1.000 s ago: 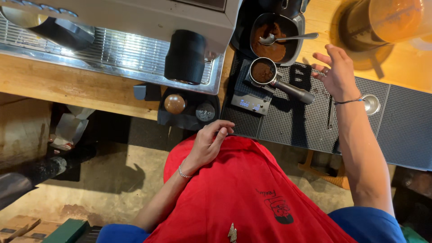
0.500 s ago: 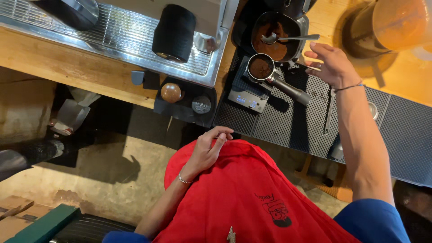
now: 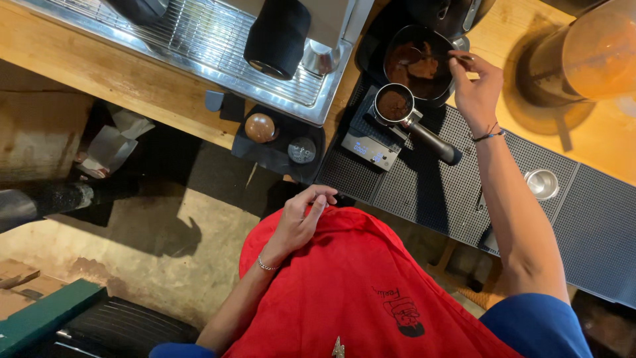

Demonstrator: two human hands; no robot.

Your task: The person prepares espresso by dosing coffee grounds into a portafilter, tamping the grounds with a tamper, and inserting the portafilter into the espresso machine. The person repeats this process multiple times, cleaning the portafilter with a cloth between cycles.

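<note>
Brown coffee grounds fill the round metal basket of a portafilter (image 3: pixel 396 106), which rests on a small grey digital scale (image 3: pixel 372 147) with its black handle pointing down and to the right across a black ribbed rubber mat (image 3: pixel 437 199). Just above the portafilter stands a dark round container (image 3: pixel 417 63) holding more brown grounds. The right hand (image 3: pixel 476 89) hovers at the right rim of this container, fingers pinched narrowly on the thin handle of a spoon (image 3: pixel 457 58); whether the spoon's bowl carries grounds cannot be told. A thin bracelet circles the right wrist. The left hand (image 3: pixel 301 222) lies against the red apron (image 3: pixel 358 292) at the person's front, fingers loosely curled and holding nothing; it too wears a thin bracelet.

Surface: a light wooden counter (image 3: pixel 99 73) carries a steel drip tray with wire grid (image 3: pixel 218 46), above which hangs a black cylindrical part (image 3: pixel 277 36). At the counter's edge, a black holder bears a wood-topped tamper (image 3: pixel 260 127) and a metal-topped tool (image 3: pixel 302 150). A small steel cup (image 3: pixel 542 183) sits on the mat to the right. An amber translucent vessel (image 3: pixel 589 56) stands at upper right. Below the counter the floor is bare, stained concrete (image 3: pixel 132 245).
</note>
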